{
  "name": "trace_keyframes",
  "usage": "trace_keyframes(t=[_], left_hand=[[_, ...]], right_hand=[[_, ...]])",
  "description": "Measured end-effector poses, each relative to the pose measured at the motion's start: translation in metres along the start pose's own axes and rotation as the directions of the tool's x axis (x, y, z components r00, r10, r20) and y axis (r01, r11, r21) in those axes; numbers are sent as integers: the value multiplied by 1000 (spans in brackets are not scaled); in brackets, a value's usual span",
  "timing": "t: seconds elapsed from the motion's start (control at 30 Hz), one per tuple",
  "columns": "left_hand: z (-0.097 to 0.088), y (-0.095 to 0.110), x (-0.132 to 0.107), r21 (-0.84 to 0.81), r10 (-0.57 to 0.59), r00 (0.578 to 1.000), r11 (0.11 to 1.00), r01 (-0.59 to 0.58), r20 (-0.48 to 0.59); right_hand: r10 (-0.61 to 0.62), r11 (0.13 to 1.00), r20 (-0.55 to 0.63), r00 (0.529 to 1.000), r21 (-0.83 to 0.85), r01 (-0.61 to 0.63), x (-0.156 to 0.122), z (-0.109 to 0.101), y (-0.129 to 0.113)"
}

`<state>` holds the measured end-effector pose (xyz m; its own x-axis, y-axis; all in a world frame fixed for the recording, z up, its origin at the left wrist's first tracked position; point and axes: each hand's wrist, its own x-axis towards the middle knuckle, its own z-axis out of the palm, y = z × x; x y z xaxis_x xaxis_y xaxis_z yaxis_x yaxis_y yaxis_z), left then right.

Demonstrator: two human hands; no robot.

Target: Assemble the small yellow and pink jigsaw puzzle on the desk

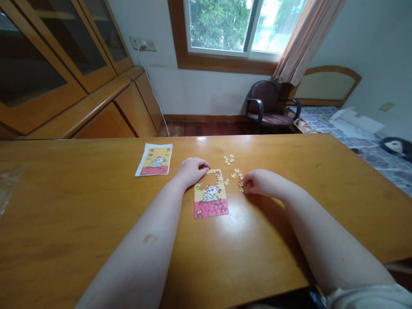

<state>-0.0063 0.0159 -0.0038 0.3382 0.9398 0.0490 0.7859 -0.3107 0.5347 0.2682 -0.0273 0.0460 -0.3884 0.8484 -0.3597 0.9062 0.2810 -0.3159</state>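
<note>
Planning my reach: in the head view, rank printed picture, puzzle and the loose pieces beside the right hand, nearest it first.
1. Loose pieces, just left of the right hand.
2. Puzzle, left of those.
3. Printed picture, left of the left hand.

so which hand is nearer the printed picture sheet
Left. The left hand is right of the printed picture sheet, apart from it, at the upper left of the puzzle; the right hand is farther right, beyond the puzzle, by loose pieces.

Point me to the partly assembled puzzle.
In the head view, the puzzle lies flat on the table near the picture's middle, its upper left by the left hand, with loose pieces to its right.
</note>
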Motion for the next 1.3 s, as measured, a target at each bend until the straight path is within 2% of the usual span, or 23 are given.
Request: trace_keyframes(t=[0.33,0.67,0.8,0.93,1.03,1.1,1.17,1.3], left_hand=[[1,-2,1,4,-7,1000,1000,7,1],[0,-1,1,2,5,1000,1000,-5,-5],[1,-2,1,-7,4,1000,1000,-4,-3],[1,-2,1,4,3,1000,1000,-3,1],[2,-3,1,12,10,1000,1000,-10,-5],[3,-5,2,10,16,1000,1000,-16,-13],[4,-6,2,10,21,1000,1000,-21,-19],[5,-7,3,21,30,999,999,-29,-24]], right_hand=[[-6,999,88,996,55,1,-1,2,-4],[-102,992,131,986,86,92,-5,15,-22],[-183,967,152,971,204,151,-6,15,-24],[-245,918,3,969,321,231,-6,19,-35],[-238,884,-121,964,384,266,-2,32,-49],[-220,887,-193,956,368,278,3,43,-58],[-237,894,-268,934,316,318,9,54,-64],[-339,882,-402,851,178,436,19,67,-64]])
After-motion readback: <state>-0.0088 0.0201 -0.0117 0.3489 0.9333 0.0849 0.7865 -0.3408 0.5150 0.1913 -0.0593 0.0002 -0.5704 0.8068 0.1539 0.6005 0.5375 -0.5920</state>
